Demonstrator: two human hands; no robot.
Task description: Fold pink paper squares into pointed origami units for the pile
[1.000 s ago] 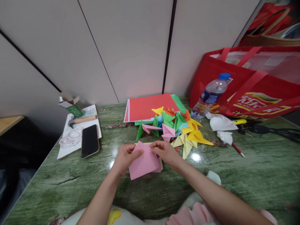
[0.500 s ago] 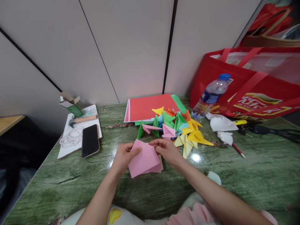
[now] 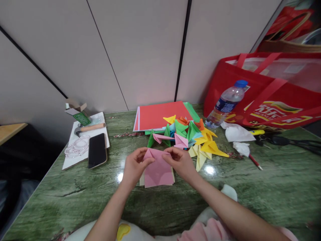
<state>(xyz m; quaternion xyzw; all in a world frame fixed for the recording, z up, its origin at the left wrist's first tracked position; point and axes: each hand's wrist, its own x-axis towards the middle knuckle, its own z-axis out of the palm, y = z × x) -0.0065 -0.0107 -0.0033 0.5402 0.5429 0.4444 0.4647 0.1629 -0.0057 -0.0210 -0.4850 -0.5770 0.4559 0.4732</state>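
Note:
My left hand (image 3: 134, 166) and my right hand (image 3: 179, 163) both pinch the top edge of a pink paper sheet (image 3: 157, 172) just above the green marble table (image 3: 250, 187). The sheet's top is folded into a point between my fingers. Under it lies a pale yellow sheet (image 3: 141, 180), only its edges showing. Just beyond my hands sits a heap of folded paper shapes (image 3: 190, 135) in green, yellow, pink and orange.
A stack of coloured paper with a red top sheet (image 3: 157, 115) lies by the wall. Left are a phone (image 3: 97, 150), a bead bracelet (image 3: 75, 148), a hammer (image 3: 87, 128) and a small box (image 3: 77, 112). Right are a water bottle (image 3: 227, 102), a red bag (image 3: 271, 90), tissues (image 3: 235, 133) and a red pencil (image 3: 254, 160).
The pink sheet has turned from tilted to square-on and dropped lower onto the yellow sheet. My fingers have drawn together at its top, folding the upper corners into a point.

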